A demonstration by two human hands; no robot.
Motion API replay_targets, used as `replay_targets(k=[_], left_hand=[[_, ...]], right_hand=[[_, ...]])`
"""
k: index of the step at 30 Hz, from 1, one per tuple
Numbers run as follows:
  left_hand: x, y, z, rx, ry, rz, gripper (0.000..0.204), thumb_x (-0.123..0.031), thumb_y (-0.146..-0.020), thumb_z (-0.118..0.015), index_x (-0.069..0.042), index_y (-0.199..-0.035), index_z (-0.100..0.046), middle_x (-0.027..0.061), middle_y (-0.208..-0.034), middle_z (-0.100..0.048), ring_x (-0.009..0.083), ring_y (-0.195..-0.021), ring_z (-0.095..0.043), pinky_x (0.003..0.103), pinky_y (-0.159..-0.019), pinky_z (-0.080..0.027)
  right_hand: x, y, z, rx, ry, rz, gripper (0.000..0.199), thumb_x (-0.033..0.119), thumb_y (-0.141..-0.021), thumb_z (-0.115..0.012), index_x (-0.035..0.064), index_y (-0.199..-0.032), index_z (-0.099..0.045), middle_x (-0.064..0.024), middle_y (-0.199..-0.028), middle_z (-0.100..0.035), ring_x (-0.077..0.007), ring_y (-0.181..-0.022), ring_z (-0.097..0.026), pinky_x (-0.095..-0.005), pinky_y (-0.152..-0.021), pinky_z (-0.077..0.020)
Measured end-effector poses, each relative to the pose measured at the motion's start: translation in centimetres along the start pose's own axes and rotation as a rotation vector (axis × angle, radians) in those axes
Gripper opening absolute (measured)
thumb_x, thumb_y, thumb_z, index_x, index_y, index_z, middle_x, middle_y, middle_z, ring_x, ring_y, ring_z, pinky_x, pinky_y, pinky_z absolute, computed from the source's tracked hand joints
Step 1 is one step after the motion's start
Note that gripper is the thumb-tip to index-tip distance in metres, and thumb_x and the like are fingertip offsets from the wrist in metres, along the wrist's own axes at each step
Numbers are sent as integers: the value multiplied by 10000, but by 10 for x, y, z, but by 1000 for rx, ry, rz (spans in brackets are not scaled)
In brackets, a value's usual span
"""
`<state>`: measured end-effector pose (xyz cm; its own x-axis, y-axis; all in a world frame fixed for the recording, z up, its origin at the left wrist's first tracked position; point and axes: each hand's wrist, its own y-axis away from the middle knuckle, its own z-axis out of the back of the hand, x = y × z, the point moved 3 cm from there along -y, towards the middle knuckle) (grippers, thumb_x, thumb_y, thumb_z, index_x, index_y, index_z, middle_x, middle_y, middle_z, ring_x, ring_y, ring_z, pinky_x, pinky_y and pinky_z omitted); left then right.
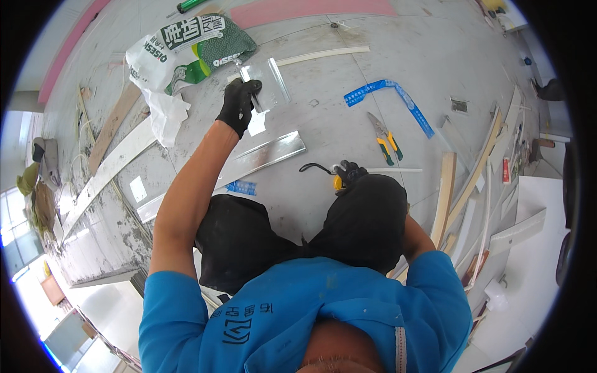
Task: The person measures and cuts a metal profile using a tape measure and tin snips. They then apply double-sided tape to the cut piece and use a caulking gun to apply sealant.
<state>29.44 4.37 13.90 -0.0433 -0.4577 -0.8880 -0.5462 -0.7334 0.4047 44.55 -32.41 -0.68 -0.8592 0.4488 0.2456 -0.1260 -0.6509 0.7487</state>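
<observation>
The left hand [239,105], in a black glove, reaches out over the concrete floor [323,199] and closes its fingers on the near edge of a short, shiny metal piece [267,84]. The piece is a flat, silver, folded sheet section with a raised lip along its right side, lying on the floor just below a green and white sack [193,46]. The right hand [349,172], also gloved in black, shows only partly beyond the person's knee; it rests at a yellow-and-black tool [326,173], and how tightly it grips cannot be told.

A longer silver metal channel [267,155] lies on the floor just nearer than the held piece, between the two hands. Tin snips [384,138] with yellow and green handles lie to the right, near a bent blue strip [388,99]. Wooden slats [463,180] are stacked further right. The person's dark-trousered knees [298,230] hide the floor close in.
</observation>
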Motion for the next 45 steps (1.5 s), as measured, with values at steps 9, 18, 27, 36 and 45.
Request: replay_targets(k=[9,18,27,36,45], left_hand=[[-5,6,-19,-2,90,-48,238,-21,-854,-597,19,-1088,-591,89,-944,-667,164,-850,-613,296,-795,-498],[-13,13,-21,41,105,-25,317,-20,-823,-669,0,-1127,-580,80,-943,-644,168,-848,-601,312,-805,-503],[0,9,-29,431,147,91,176,-83,-903,-660,-13,-1065,-654,72,-953,-687,167,-883,-668,307,-797,-552],[-10,65,-102,864,162,266,350,-165,-936,-669,-9,-1235,-575,82,-1168,-654,180,-1133,-618,334,-985,-500],[-23,75,-120,736,-343,-226,344,-138,-937,-698,3,-1238,-609,30,-1189,-588,123,-1044,-590,261,-935,-476]], right_hand=[[-65,-25,-54,-147,-420,61,800,438,-779,-803,104,-1423,-463,-185,-1297,-572,-309,-1188,-568,-420,-1004,-458],[-36,42,39,-256,-990,-183,649,261,-793,-829,-3,-1312,-543,-181,-1214,-653,-270,-1116,-636,-360,-957,-500],[-31,70,92,-685,-1068,374,463,112,-875,-733,20,-1296,-564,-167,-1264,-616,-266,-1151,-614,-369,-993,-509],[39,110,228,-601,-1323,879,557,204,-990,-562,16,-1481,-378,-204,-1464,-458,-316,-1312,-524,-420,-1096,-441],[68,90,242,-346,-1913,751,392,234,-1038,-461,14,-1361,-495,-141,-1239,-610,-208,-1165,-607,-336,-985,-520]])
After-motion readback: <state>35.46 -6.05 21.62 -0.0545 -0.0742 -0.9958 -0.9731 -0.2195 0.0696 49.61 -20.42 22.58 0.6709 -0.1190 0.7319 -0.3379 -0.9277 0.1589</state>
